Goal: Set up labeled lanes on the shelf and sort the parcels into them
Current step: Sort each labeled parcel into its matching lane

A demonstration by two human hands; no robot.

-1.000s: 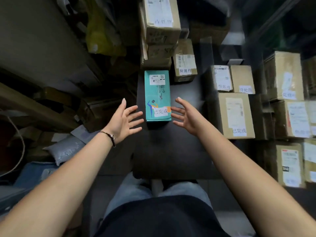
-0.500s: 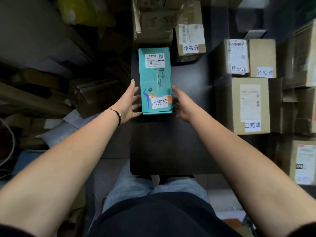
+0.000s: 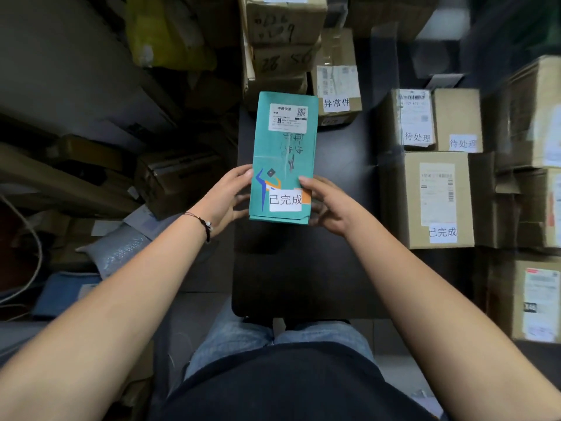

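Observation:
A teal parcel box (image 3: pixel 283 153) with a shipping label and a white tag reading 已完成 lies lengthwise over the dark shelf surface (image 3: pixel 303 268). My left hand (image 3: pixel 226 199) grips its near left edge, thumb on top. My right hand (image 3: pixel 326 205) grips its near right edge, thumb on top by the tag. A brown box tagged 异常件 (image 3: pixel 337 95) stands just beyond it. To the right stand two small boxes tagged 待处理 (image 3: pixel 417 120) (image 3: pixel 457 120) and a bigger box tagged 已完成 (image 3: pixel 437 199).
A stack of brown cartons (image 3: pixel 282 41) rises behind the teal parcel. More labelled cartons (image 3: pixel 534 302) fill the far right. On the left lie a grey padded mailer (image 3: pixel 121 247), a dark carton (image 3: pixel 179 177) and a yellow bag (image 3: pixel 164 34).
Both hands, open beside the teal parcel a second ago, have closed in and now grip its near end. The parcel's near end appears raised slightly.

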